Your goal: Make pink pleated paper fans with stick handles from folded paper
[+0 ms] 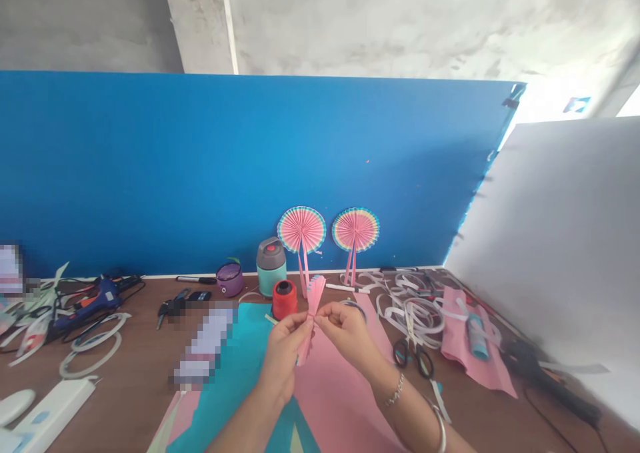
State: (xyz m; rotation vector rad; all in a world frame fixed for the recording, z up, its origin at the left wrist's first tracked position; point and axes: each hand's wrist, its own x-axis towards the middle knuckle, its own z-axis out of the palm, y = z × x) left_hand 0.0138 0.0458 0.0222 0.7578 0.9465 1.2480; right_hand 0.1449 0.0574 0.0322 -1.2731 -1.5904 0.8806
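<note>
A pleated pink paper strip point(315, 293) with a blue-tinged edge stands nearly upright, pinched at its middle and fanning out above. My left hand point(286, 346) grips it from the left, thumb and fingers closed on the folds. From the other side, my right hand point(345, 333) has its fingertips pinched together at the same middle point; anything thin between them is too small to make out. Below both hands lie pink paper point(345, 399) and teal paper point(230, 386). Two round pink paper fans point(301, 230) lean on the blue partition behind.
Black-handled scissors point(414, 356) lie right of my right hand, near tangled white strips point(417, 313). A red container point(285, 299) and a teal flask point(271, 269) stand behind my left hand. Glue guns rest at the left point(100, 299) and right point(550, 379).
</note>
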